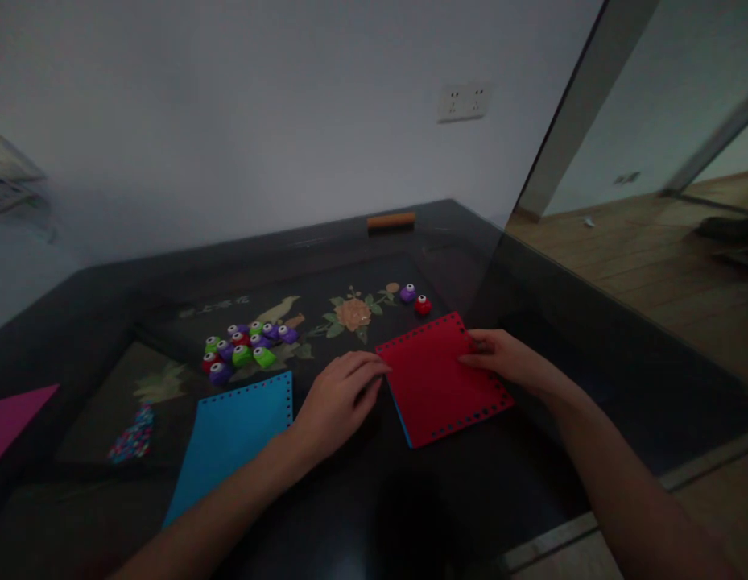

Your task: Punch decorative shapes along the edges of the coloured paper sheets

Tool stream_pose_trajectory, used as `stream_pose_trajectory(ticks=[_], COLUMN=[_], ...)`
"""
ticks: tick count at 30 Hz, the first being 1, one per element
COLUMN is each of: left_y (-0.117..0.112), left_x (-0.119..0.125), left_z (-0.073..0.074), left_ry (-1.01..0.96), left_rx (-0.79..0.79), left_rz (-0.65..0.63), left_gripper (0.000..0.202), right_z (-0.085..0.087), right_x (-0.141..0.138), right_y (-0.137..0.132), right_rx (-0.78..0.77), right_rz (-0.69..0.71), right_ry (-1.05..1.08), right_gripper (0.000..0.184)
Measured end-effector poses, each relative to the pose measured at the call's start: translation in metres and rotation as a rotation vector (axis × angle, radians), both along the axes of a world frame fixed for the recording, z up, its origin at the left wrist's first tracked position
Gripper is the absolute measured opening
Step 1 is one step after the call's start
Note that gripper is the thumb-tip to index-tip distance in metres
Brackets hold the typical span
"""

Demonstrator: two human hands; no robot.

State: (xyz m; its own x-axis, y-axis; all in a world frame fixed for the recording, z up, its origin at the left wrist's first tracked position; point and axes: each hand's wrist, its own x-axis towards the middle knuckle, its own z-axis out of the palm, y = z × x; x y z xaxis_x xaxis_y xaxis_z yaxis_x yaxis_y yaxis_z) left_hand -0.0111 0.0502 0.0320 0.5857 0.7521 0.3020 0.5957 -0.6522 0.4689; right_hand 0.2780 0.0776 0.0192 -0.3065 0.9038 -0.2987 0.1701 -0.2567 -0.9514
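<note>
A red paper square [439,379] with punched holes along its edges lies on the dark table [361,515], over a blue sheet whose edge peeks out below. My left hand [336,401] rests palm down at its left edge, fingers together and touching the corner. My right hand [510,361] holds the right edge, fingers pinched on the paper. A blue punched sheet [234,439] lies to the left of my left hand.
A cluster of small green, purple and red punches [246,345] sits behind the blue sheet; two more punches [415,299] lie beyond the red square. A pink sheet [11,415] is at far left, a pile of confetti [132,435] nearby, an orange bar [390,220] by the wall.
</note>
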Motion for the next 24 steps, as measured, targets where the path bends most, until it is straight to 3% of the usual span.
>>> stream_pose_trajectory(ticks=[4, 11, 19, 24], left_y=[-0.01, -0.011, -0.016, -0.018], left_x=[-0.004, 0.003, 0.01, 0.013], left_z=[-0.004, -0.012, -0.024, -0.029], left_ry=[0.135, 0.184, 0.243, 0.288], left_rx=[0.003, 0.034, 0.044, 0.053], left_rz=[-0.01, -0.002, 0.004, -0.004], left_gripper=[0.022, 0.025, 0.032, 0.038], right_z=[0.002, 0.004, 0.002, -0.001], right_x=[0.0, -0.002, -0.007, -0.005], right_y=[0.0, 0.0, 0.001, 0.002], right_rx=[-0.02, -0.063, -0.149, -0.122], right_rz=[-0.043, -0.127, -0.114, -0.094], right_ry=[-0.012, -0.05, -0.107, -0.148], right_gripper=[0.028, 0.026, 0.025, 0.02])
